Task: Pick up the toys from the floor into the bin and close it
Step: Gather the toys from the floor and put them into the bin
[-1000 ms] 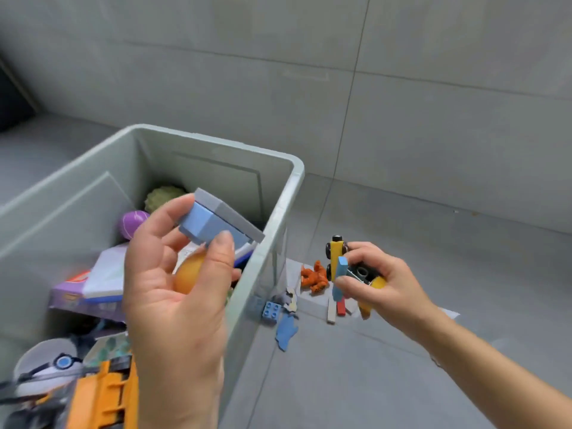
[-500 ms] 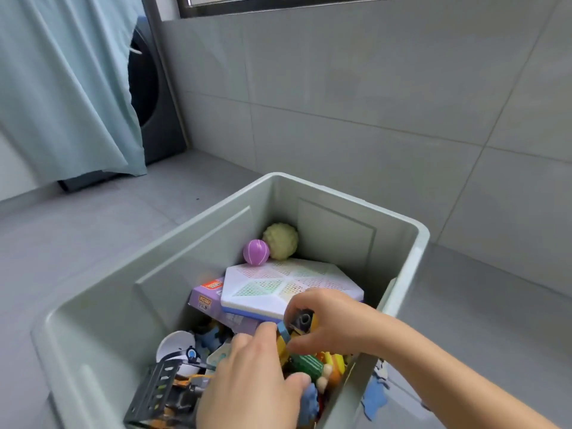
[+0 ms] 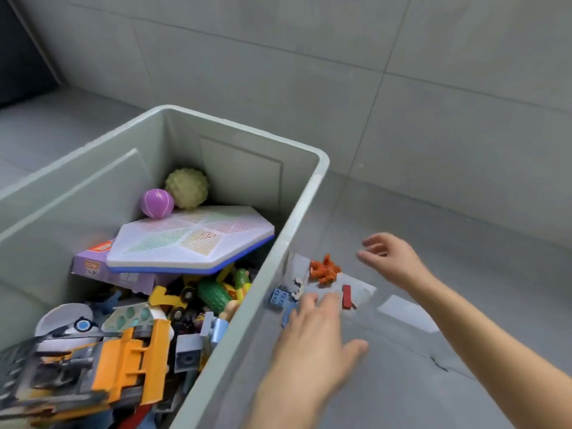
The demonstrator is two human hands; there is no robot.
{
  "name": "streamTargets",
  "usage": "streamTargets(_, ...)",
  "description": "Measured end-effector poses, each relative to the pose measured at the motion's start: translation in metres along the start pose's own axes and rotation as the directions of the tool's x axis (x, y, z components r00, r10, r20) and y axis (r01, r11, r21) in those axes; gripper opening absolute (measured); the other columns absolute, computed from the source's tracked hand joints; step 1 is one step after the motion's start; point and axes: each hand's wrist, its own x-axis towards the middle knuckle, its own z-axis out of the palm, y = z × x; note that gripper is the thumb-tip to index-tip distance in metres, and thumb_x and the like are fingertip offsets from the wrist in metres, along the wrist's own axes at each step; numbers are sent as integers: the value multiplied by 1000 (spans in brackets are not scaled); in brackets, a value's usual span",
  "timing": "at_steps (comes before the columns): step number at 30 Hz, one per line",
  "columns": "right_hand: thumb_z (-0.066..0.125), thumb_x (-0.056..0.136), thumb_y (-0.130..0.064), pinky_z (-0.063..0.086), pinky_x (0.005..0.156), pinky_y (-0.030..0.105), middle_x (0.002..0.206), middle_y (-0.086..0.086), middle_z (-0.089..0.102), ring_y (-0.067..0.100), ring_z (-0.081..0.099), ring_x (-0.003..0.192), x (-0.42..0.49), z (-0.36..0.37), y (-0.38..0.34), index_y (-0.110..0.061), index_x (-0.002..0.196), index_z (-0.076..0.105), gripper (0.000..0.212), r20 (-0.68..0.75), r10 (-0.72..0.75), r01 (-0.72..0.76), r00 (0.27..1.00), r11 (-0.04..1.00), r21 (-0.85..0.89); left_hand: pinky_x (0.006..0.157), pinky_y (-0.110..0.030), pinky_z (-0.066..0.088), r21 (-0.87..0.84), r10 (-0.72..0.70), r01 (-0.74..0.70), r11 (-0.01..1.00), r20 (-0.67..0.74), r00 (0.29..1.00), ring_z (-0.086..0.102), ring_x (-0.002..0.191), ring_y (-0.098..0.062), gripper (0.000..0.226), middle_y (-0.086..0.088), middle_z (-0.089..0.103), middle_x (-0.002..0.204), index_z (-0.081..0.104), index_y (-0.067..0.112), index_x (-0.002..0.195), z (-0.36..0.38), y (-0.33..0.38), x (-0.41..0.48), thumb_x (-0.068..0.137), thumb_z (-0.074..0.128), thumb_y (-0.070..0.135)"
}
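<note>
**Bin uncovered, both hands empty over the remaining floor toys**

Room: grey throughout. Floor of large matte grey tiles with thin grout lines. Wall in the same big grey tiles, meeting the floor just past the bin. Dark object at far upper left, too cut off to identify.

Bin: pale grey-green plastic, rectangular, standing on the floor at left, top uncovered, well filled. At its far end a bumpy green ball touches a purple ball. The purple ball sits at the edge of a white hexagonal board, which lies tilted over a purple box. Nearer the camera: a green ridged toy, an orange toy truck and mixed small pieces, blurred.

Floor toys: just beside the bin's right wall, on and around a pale sheet lying flat on the tiles.
- Orange toy at the sheet's far side.
- Red block nearer its middle.
- Blue studded brick right against the bin wall.

Left hand: palm down, fingers stretched forward and slightly spread, holding nothing. Fingertips reach between the blue studded brick and the red block. Contact with the floor cannot be told because of motion blur.

Right hand: spread wide, fingers relaxed, empty, above the tiles just right of the orange toy and apart from it.

Second pale patch on the tiles beside the right forearm; sheet or light, cannot tell.
</note>
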Motion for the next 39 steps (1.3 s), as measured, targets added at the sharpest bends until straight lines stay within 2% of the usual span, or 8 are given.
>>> streamTargets(3,69,79,-44,49,83,30,118,3,58,18,58,100,-11,27,61,-25,119,55,46,187,145,-98,972,965,-242,108,-35,31,71,-212,202,977,179,961,31,134,-29,73,-7,23,148,25,21,143,50,-36,30,84,59,46)
streamTargets(7,64,79,-48,48,90,34,132,3,45,20,56,108,-15,46,99,-28,132,43,60,225,236,-123,945,897,-424,111,-35,25,90,-288,284,955,36,957,18,140,-32,78,-8,4,156,11,20,148,87,-78,61,88,56,40)
streamTargets(13,62,74,-63,45,80,34,132,10,41,30,55,111,14,84,91,-20,138,33,82,109,254,-208,961,925,-319,111,-33,25,133,-243,263,955,-150,958,15,138,-31,77,-7,4,157,12,23,149,105,-108,110,88,57,36)
streamTargets(18,64,72,-61,46,72,34,114,10,40,34,54,97,25,120,74,-23,118,42,63,124,184,-123,975,914,-387,97,-30,39,306,-119,177,935,-200,973,34,116,-28,66,-1,27,146,27,27,143,112,-112,130,86,60,34)
streamTargets(22,59,81,-52,40,69,32,107,11,43,33,48,99,20,128,77,-21,118,45,51,156,63,7,986,910,-415,91,-31,39,320,-161,206,925,-159,974,40,110,-27,41,-3,41,128,47,26,124,111,-117,129,85,58,36)
streamTargets(26,61,79,-45,42,70,30,102,6,42,27,44,100,14,125,84,-23,109,50,38,195,6,69,981,923,-378,94,-27,35,330,-149,198,923,-169,974,37,113,-27,38,-5,38,130,47,21,119,122,-116,119,85,55,36)
streamTargets(30,63,77,-42,44,77,31,108,7,43,25,43,104,8,123,87,-26,111,52,39,216,18,63,976,931,-360,96,-25,34,283,-160,208,936,-182,970,38,116,-24,62,-2,38,130,42,20,124,127,-113,120,76,67,51)
streamTargets(39,66,77,-47,42,77,27,105,1,43,19,44,101,-3,121,86,-32,112,53,41,279,4,80,960,954,-289,96,-24,31,219,-149,161,962,-70,986,35,114,-25,42,-4,38,124,52,16,112,127,-109,116,79,69,37)
